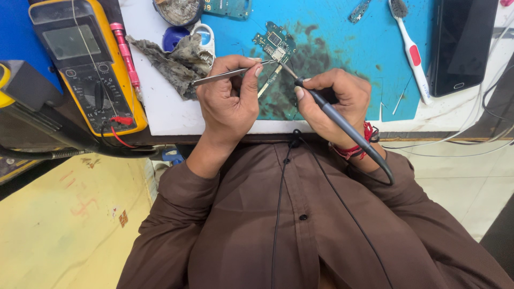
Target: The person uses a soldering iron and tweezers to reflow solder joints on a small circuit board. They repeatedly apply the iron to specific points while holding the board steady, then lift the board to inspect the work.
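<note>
A: We've got both hands propped at the near bench edge for steadiness, I'd say. Left hand [227,101] pinches the tweezers [230,75], right hand [334,99] grips the soldering iron [342,126] like a pen.

B: Yep, both tips meet at the small circuit board [274,45] (on the stained blue mat [342,43]).

A: Beyond: 1 yellow multimeter [88,64], 1 dirty rag [179,64], 1 toothbrush [409,48], 1 dark phone [463,43].

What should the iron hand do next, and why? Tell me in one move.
Probably ease the soldering iron tip down the last bit onto the small circuit board. The right hand holds it pen-like with its tip at the board's lower edge, and the left hand has tweezers pointing at the same spot.
</note>
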